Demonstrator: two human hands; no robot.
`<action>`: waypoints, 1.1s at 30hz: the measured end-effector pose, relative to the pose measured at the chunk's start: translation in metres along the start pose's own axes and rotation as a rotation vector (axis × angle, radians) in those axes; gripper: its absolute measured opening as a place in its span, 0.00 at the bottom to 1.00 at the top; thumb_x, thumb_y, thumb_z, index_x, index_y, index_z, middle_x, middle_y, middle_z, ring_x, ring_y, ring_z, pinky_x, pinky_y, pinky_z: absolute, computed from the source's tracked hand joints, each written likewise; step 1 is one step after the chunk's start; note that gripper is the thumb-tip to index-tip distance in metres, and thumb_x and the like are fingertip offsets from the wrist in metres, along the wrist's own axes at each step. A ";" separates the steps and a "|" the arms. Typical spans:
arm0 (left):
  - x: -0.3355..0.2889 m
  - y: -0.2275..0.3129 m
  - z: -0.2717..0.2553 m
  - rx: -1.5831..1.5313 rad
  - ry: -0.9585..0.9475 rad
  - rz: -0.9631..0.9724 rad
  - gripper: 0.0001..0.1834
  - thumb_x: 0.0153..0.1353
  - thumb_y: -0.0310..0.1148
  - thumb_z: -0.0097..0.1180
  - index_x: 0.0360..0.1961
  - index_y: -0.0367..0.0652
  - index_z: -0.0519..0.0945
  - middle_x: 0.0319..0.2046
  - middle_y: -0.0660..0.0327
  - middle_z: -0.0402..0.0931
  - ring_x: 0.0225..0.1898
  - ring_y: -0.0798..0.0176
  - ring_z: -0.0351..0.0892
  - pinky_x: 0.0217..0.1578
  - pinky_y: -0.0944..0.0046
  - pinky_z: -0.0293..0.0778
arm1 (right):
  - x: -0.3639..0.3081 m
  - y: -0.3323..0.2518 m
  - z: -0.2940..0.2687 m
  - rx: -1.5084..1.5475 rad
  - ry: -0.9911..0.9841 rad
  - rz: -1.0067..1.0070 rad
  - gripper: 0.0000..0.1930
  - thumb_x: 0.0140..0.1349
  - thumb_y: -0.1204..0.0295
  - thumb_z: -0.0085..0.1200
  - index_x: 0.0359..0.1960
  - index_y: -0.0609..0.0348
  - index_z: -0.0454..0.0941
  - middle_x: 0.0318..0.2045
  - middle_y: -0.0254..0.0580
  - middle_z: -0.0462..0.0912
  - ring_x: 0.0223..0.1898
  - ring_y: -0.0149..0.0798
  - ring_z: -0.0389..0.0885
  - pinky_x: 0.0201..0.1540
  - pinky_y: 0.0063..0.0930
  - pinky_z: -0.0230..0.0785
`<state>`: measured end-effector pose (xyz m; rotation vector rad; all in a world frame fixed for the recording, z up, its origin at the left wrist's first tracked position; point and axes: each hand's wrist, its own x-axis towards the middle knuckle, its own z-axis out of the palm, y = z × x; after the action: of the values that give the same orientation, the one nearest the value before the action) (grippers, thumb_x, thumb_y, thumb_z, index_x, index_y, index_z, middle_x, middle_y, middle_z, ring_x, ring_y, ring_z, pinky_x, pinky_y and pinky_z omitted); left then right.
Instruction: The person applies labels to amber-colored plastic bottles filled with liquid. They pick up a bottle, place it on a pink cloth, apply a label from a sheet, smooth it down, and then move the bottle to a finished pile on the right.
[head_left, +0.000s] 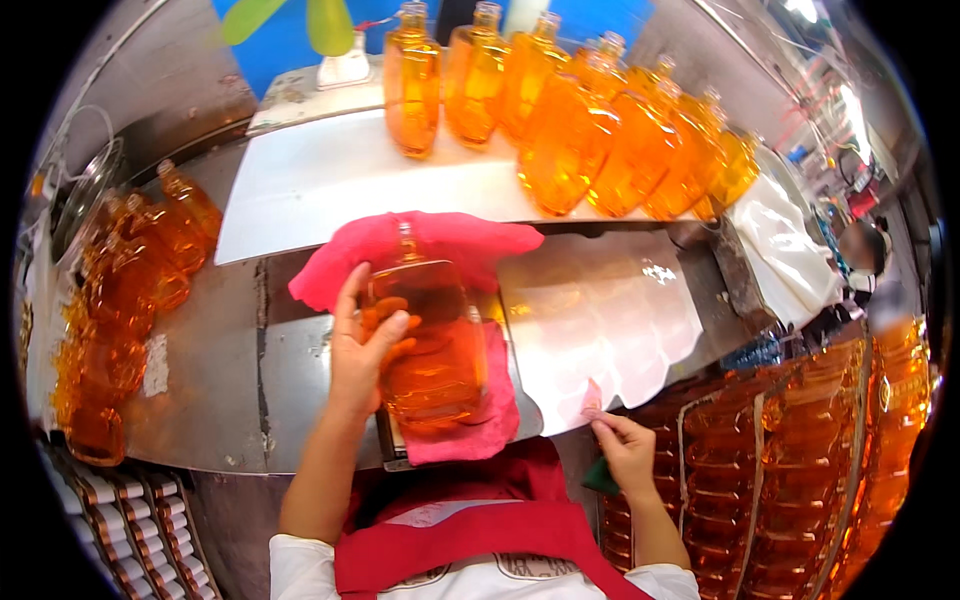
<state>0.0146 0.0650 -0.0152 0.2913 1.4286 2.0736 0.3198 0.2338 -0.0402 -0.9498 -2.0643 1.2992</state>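
At the centre of the frame, our left hand (362, 335) is grasping an amber bottle (435, 360) by its left side, the fingers showing through the glass. The bottle's neck is pointing toward the top, and a pink cloth (350, 258) is lying behind it; we cannot tell whether they are touching. Right of centre, low down, our right hand (624, 448) is pinching a small pinkish piece (594, 393) by a glossy pale sheet (600, 310); whether it is hanging free, we cannot tell. A row of bottles (565, 145) is standing on a white board (310, 165) across the top, while a cluster of bottles (135, 275) is crowding the metal tabletop (210, 375) at the left.
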 end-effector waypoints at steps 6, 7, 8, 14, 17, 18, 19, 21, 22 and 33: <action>0.002 -0.003 -0.002 -0.012 -0.033 0.017 0.34 0.62 0.26 0.57 0.67 0.59 0.59 0.52 0.57 0.68 0.48 0.60 0.77 0.44 0.58 0.77 | 0.076 -0.089 0.024 0.315 -0.259 0.155 0.09 0.63 0.78 0.55 0.42 0.65 0.84 0.38 0.40 0.87 0.21 0.19 0.75 0.20 0.11 0.63; 0.002 -0.007 -0.004 -0.011 -0.046 0.071 0.33 0.63 0.28 0.56 0.67 0.59 0.59 0.51 0.57 0.68 0.48 0.60 0.76 0.45 0.57 0.77 | 0.087 -0.104 0.041 0.252 -0.312 0.016 0.09 0.62 0.77 0.56 0.42 0.63 0.84 0.39 0.40 0.87 0.22 0.20 0.77 0.20 0.12 0.64; 0.002 -0.001 -0.004 -0.052 -0.049 0.012 0.31 0.64 0.29 0.55 0.66 0.57 0.60 0.51 0.58 0.69 0.48 0.61 0.76 0.45 0.58 0.77 | 0.100 -0.113 0.061 0.156 -0.342 -0.318 0.09 0.61 0.77 0.57 0.42 0.60 0.84 0.41 0.40 0.86 0.23 0.22 0.79 0.21 0.15 0.66; 0.011 0.009 -0.011 -0.101 -0.052 0.021 0.23 0.67 0.33 0.54 0.61 0.46 0.64 0.48 0.61 0.73 0.48 0.66 0.76 0.44 0.65 0.76 | 0.135 -0.134 0.115 -0.436 -0.525 -1.235 0.14 0.49 0.76 0.61 0.40 0.52 0.83 0.47 0.37 0.84 0.22 0.31 0.81 0.20 0.22 0.72; 0.015 0.010 -0.001 0.039 -0.031 0.145 0.23 0.63 0.28 0.59 0.56 0.39 0.65 0.46 0.58 0.74 0.47 0.67 0.76 0.46 0.66 0.76 | 0.137 -0.118 0.120 -0.494 -0.555 -1.297 0.18 0.47 0.75 0.58 0.43 0.51 0.83 0.51 0.34 0.82 0.17 0.26 0.75 0.17 0.21 0.69; 0.020 0.005 0.000 0.074 -0.021 0.191 0.23 0.61 0.26 0.61 0.54 0.38 0.65 0.46 0.57 0.74 0.47 0.65 0.77 0.46 0.66 0.76 | 0.136 -0.117 0.119 -0.502 -0.539 -1.290 0.18 0.47 0.75 0.58 0.43 0.50 0.83 0.51 0.34 0.82 0.17 0.26 0.75 0.17 0.21 0.69; 0.022 0.003 0.001 0.109 -0.013 0.237 0.24 0.59 0.24 0.62 0.53 0.37 0.65 0.45 0.55 0.73 0.46 0.64 0.77 0.46 0.65 0.76 | 0.136 -0.116 0.118 -0.511 -0.522 -1.283 0.18 0.47 0.75 0.58 0.43 0.50 0.83 0.51 0.34 0.82 0.17 0.26 0.75 0.17 0.21 0.69; 0.023 0.003 0.001 0.086 -0.010 0.212 0.24 0.58 0.22 0.62 0.52 0.37 0.64 0.44 0.55 0.73 0.47 0.63 0.77 0.47 0.65 0.76 | 0.136 -0.115 0.118 -0.497 -0.542 -1.272 0.19 0.46 0.74 0.58 0.44 0.51 0.83 0.52 0.34 0.82 0.17 0.25 0.75 0.17 0.20 0.68; 0.023 0.003 0.000 0.092 -0.008 0.208 0.24 0.58 0.21 0.61 0.52 0.37 0.64 0.45 0.55 0.73 0.48 0.63 0.77 0.47 0.65 0.76 | 0.136 -0.115 0.117 -0.491 -0.549 -1.267 0.19 0.46 0.74 0.58 0.44 0.51 0.83 0.52 0.34 0.82 0.18 0.25 0.75 0.17 0.20 0.68; 0.021 0.010 0.002 0.203 -0.002 0.207 0.24 0.58 0.21 0.60 0.53 0.38 0.65 0.47 0.57 0.72 0.49 0.68 0.73 0.49 0.67 0.71 | 0.136 -0.109 0.112 -0.475 -0.528 -1.276 0.16 0.49 0.70 0.64 0.43 0.52 0.84 0.50 0.35 0.83 0.16 0.24 0.74 0.18 0.18 0.66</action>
<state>-0.0050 0.0766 -0.0088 0.5441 1.6714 2.0883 0.1224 0.2463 0.0213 0.6723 -2.6051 0.3491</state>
